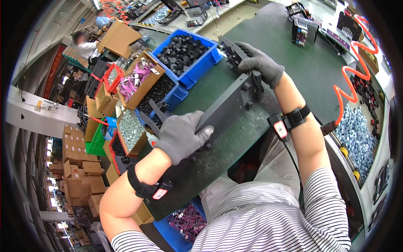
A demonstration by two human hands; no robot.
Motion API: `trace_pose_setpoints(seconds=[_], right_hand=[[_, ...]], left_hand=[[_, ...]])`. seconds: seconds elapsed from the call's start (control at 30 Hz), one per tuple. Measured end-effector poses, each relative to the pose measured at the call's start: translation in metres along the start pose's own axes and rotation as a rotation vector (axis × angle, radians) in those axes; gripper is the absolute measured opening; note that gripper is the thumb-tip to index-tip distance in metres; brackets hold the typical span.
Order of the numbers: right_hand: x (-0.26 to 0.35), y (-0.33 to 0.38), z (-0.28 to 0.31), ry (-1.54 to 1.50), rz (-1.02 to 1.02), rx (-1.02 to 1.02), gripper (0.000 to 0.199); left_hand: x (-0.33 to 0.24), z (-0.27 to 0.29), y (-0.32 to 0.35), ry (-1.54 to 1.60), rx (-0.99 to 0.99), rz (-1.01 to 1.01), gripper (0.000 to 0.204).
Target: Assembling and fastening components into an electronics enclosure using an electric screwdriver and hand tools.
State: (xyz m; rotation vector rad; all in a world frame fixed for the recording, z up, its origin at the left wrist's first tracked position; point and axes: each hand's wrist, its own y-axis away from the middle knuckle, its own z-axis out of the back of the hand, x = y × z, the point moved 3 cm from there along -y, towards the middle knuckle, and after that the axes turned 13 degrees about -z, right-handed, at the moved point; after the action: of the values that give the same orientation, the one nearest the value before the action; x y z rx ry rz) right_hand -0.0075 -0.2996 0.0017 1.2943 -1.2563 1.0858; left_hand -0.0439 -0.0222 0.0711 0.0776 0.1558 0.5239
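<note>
A long dark grey metal panel point(228, 98) with black fittings stands tilted over the green table, between my hands. My left hand point(180, 136), in a grey glove, is closed around its near left end, with the thumb on the front edge. Black forked arms point(158, 112) jut out beyond that hand. My gloved right hand point(263, 66) grips the far right end, its fingers curled over a black slotted bracket point(235, 51). Black knobs point(248, 104) stick out from the panel's near face. The palm side of both hands is hidden.
Blue bins of black parts point(182, 52) and open boxes of purple-handled pieces point(136, 77) and small metal hardware point(131, 128) line the left side. An orange coiled hose point(342, 90) hangs at right by a heap of metal parts point(357, 134). A co-worker point(86, 46) is far left.
</note>
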Motion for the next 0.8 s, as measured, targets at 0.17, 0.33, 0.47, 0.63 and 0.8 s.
trace_pose_setpoints(seconds=[0.17, 0.33, 0.47, 0.63, 0.8], right_hand=[[0.001, -0.008, -0.008, -0.136, -0.006, 0.073, 0.072], [-0.002, -0.013, -0.010, -0.089, 0.040, 0.089, 0.070], [-0.003, -0.015, -0.012, -0.023, 0.048, 0.119, 0.071], [-0.003, -0.015, -0.020, -0.011, 0.016, 0.126, 0.070], [-0.001, -0.012, -0.024, -0.100, 0.005, 0.156, 0.067]], left_hand=[[0.003, -0.003, -0.002, 0.005, -0.038, -0.019, 0.044], [0.004, -0.004, -0.001, -0.019, -0.032, -0.054, 0.043], [0.004, -0.004, -0.001, -0.048, -0.070, -0.098, 0.042], [0.007, -0.007, -0.001, 0.001, -0.060, -0.107, 0.041], [0.009, -0.007, -0.002, 0.008, -0.023, -0.080, 0.041]])
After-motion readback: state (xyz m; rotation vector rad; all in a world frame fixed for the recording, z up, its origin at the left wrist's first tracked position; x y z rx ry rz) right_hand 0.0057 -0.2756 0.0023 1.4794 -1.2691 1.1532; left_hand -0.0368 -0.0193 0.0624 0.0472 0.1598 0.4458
